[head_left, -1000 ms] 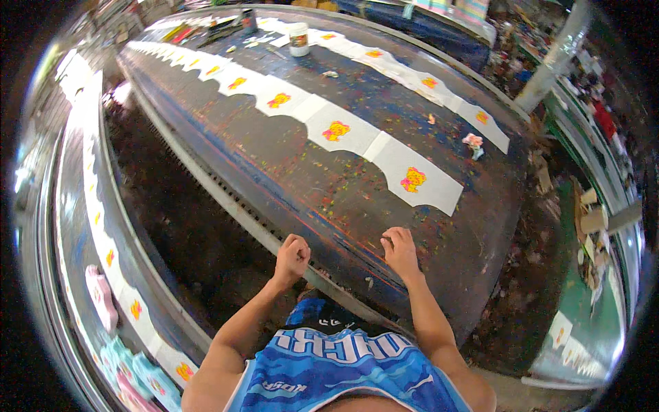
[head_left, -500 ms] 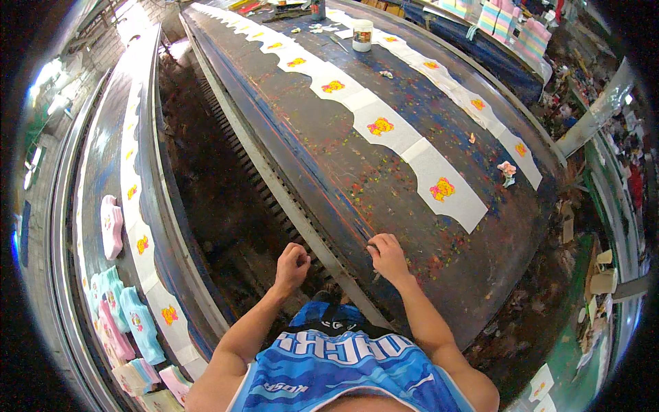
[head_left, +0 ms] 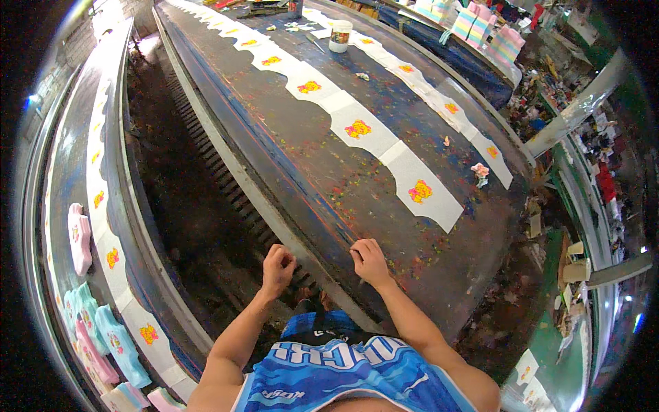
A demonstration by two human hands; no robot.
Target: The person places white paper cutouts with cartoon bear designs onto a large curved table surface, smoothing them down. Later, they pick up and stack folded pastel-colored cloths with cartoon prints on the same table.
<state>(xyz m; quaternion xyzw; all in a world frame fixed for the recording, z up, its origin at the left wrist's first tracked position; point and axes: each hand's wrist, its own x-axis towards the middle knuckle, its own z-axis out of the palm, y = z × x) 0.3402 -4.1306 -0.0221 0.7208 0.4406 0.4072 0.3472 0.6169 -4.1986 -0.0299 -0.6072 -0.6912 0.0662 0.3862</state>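
My left hand (head_left: pixel 279 269) hangs over the dark gap beside the long table's metal edge (head_left: pixel 288 233). Its fingers are curled in, and nothing shows in them. Over the near border of the dark, paint-speckled table (head_left: pixel 439 268) is my right hand (head_left: pixel 371 262), its fingers bent closed; whatever may be inside is hidden. Beyond it lies a row of white cut pieces (head_left: pixel 446 206) with scalloped edges, each printed with a yellow-orange and pink cartoon figure (head_left: pixel 420 191). A second such row (head_left: pixel 504 177) runs along the table's far side.
A white tub (head_left: pixel 340 37) and a crumpled pinkish scrap (head_left: pixel 480 170) stand on the table. To the left, another long table carries a printed strip (head_left: pixel 123 295) and stacks of pastel pieces (head_left: pixel 120 343). Striped pastel stacks (head_left: pixel 473 24) sit at the back right, near a slanting pole (head_left: pixel 576 110).
The tables and printed rows have shifted left in view, with more of the right side showing. Both hands stay curled at about the same height.
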